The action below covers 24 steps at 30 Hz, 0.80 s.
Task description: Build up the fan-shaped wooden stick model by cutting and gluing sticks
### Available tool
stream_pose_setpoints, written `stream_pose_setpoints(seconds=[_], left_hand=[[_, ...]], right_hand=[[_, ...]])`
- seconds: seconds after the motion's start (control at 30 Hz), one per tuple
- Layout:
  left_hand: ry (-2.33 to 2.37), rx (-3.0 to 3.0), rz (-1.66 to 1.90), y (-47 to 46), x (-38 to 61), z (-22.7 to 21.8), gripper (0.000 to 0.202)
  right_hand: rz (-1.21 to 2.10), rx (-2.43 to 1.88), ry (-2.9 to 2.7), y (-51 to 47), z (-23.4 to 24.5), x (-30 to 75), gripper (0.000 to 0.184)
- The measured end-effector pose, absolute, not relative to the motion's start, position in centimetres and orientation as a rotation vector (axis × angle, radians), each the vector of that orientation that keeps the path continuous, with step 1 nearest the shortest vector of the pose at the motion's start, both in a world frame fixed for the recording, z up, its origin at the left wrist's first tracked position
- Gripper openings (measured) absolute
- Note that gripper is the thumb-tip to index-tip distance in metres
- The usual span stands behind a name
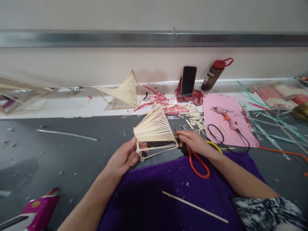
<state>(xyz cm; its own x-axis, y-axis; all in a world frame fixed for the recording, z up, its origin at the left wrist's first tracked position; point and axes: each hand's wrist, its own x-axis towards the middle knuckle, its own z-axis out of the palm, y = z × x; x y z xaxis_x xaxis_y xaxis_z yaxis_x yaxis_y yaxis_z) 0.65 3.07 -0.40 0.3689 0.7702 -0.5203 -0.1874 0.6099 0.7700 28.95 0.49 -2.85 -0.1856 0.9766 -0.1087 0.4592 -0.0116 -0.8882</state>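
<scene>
A fan-shaped frame of thin wooden sticks (154, 130) is held up between both hands over the grey table. My left hand (126, 157) is closed round its left corner, thumb on top. My right hand (192, 141) pinches its right corner with the fingers together. A loose wooden stick (194, 207) lies on the purple cloth (168, 189) in front of me. Red-handled scissors (198, 163) lie under my right wrist.
A pink mat (221, 106) with a glue gun (226, 117) and its black cord sits to the right. Cut sticks (194, 120) and red scraps litter the middle. A phone (188, 80), a brown bottle (213, 75) and another stick fan (125, 91) stand by the wall. A pink object (38, 208) is bottom left.
</scene>
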Motion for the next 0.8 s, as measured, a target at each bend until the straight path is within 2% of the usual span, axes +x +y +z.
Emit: stream_pose_setpoints(seconds=[0.17,0.43,0.8], left_hand=[[0.971,0.745,0.636,3.0,0.5,0.5,0.042],[0.956,0.784,0.592,3.1,0.9,1.0,0.041],[0.981,0.634,0.615,3.2,1.2,0.7,0.042]], right_hand=[[1.200,-1.434,-1.659,0.6,-3.7,28.6,0.037],[1.020,-1.383,-1.818,0.5,-3.3,28.4,0.022],[0.860,-1.373,-1.951,0.6,-3.6,28.1,0.017]])
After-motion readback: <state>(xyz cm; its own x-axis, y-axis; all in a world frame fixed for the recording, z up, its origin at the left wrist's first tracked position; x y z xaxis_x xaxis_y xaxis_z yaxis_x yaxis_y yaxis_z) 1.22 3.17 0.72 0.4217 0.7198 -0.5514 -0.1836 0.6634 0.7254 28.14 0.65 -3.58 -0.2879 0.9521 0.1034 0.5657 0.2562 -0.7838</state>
